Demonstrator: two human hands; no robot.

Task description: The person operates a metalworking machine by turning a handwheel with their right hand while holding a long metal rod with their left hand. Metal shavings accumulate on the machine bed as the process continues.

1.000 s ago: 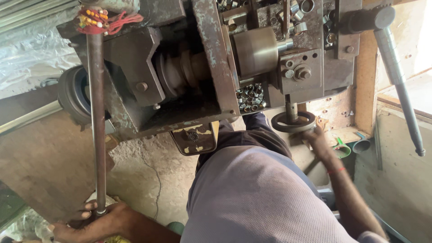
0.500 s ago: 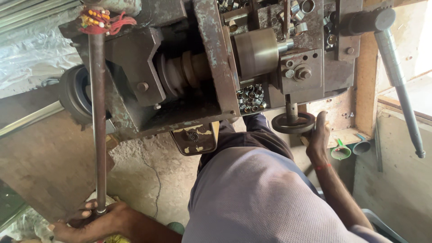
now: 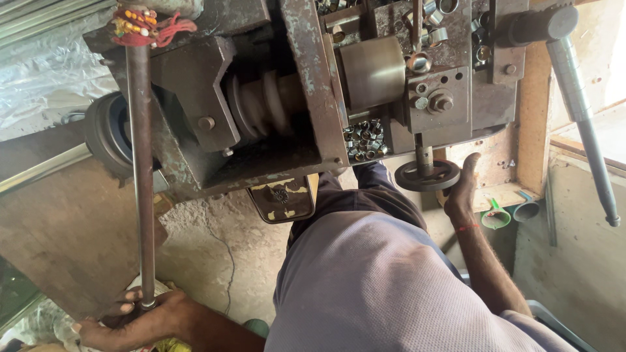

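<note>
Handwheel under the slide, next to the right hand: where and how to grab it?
Take the handwheel by its rim, probably from its right edge, where the right hand already rests. It is a flat dark disc on a short shaft, so the rim is the only free grip; the shaft and machine body block the centre and top. The left hand holds the long rod.

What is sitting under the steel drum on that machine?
Under the steel drum, a heap of small metal rings fills a recess. How deep the heap goes is hidden by the machine frame.
</note>
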